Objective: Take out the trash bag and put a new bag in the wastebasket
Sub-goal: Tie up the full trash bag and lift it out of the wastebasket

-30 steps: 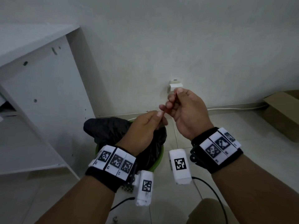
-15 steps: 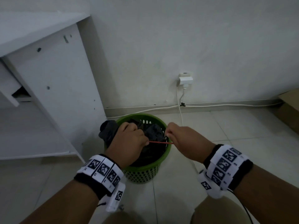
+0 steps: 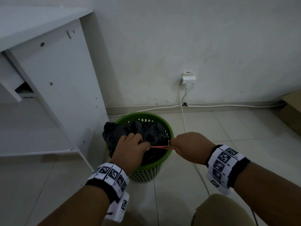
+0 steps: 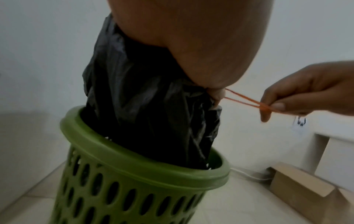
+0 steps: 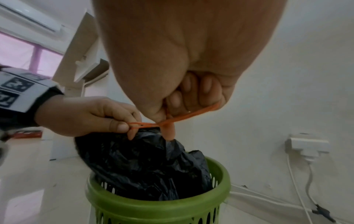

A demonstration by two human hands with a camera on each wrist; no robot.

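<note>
While left hand point(image 3: 130, 149) grips trash bag point(image 3: 146, 132), right hand point(image 3: 190, 147) fingers point(image 4: 275, 106) pinch rubber band point(image 3: 160, 147).

It looked like a plain room in a home or small office: pale floor tiles point(image 3: 244, 136), a bare white wall point(image 3: 179, 38), a white desk point(image 3: 48, 54), a wall socket point(image 3: 188, 79) with cables along the skirting, a cardboard box point(image 4: 298, 186), and a wall-mounted air conditioner point(image 5: 28, 18) above a window point(image 5: 19, 51).
</note>
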